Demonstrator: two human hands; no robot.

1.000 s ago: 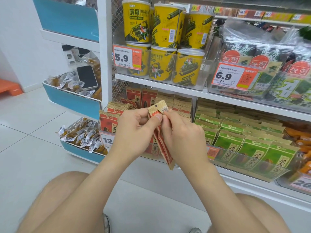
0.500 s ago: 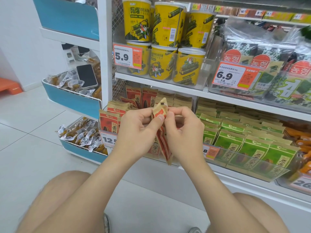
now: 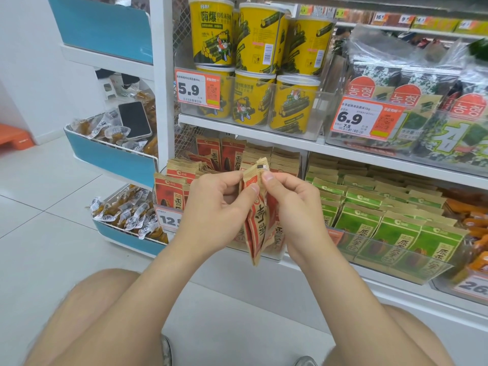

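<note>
Head view.

- Item in hand: red sunflower-seed packets (image 3: 258, 228), a small bunch held upright and edge-on to the camera. They hang in the air in front of the lower shelf (image 3: 303, 262), just before the tray of matching red packets (image 3: 232, 151). How many are in the bunch cannot be told.
- Left hand (image 3: 211, 207): grasping. The thumb presses the near face of the bunch close to its top, and the fingers are curled round the far side.
- Right hand (image 3: 295, 204): grasping. Thumb and forefinger pinch the tan top edge of the bunch, and the remaining fingers are curled beside it.
- Lower shelf, right of the red tray: green seed packets (image 3: 396, 228) stand in rows behind a clear front lip.
- Upper shelf: yellow seaweed-roll canisters (image 3: 253, 101) are stacked two high in a clear bin, with a 5.9 price tag (image 3: 191, 88) on its front. To their right are bagged seaweed packs (image 3: 422, 101) behind a 6.9 price tag (image 3: 365, 118).
- Left end rack: in a blue bin (image 3: 111, 157), a dark smartphone (image 3: 134, 120) lies on small wrapped snacks. A lower bin holds more wrapped snacks (image 3: 126, 215).
- Foreground: the person's bare knees above a white tiled floor (image 3: 39, 233).
</note>
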